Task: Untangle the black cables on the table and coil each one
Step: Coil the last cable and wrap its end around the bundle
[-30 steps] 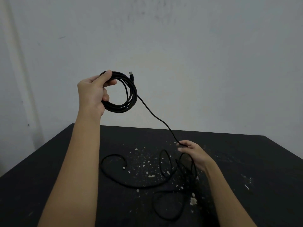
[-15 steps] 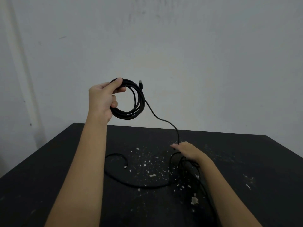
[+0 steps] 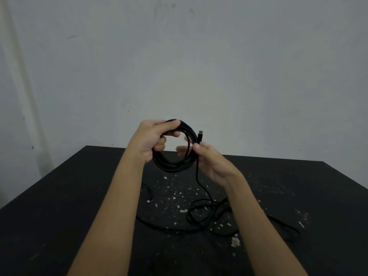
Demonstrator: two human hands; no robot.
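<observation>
Left hand (image 3: 152,141) is gripping the coiled black cable (image 3: 172,166), fingers curled through it. Right hand (image 3: 211,164) is pinching its trailing strand (image 3: 197,174). Loose loops (image 3: 199,215) are lying mid-counter (image 3: 59,216), well apart from the edges.

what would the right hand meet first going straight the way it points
Likely the cable coil held by the left hand; the right hand points left into its loop, depth unclear.
</observation>
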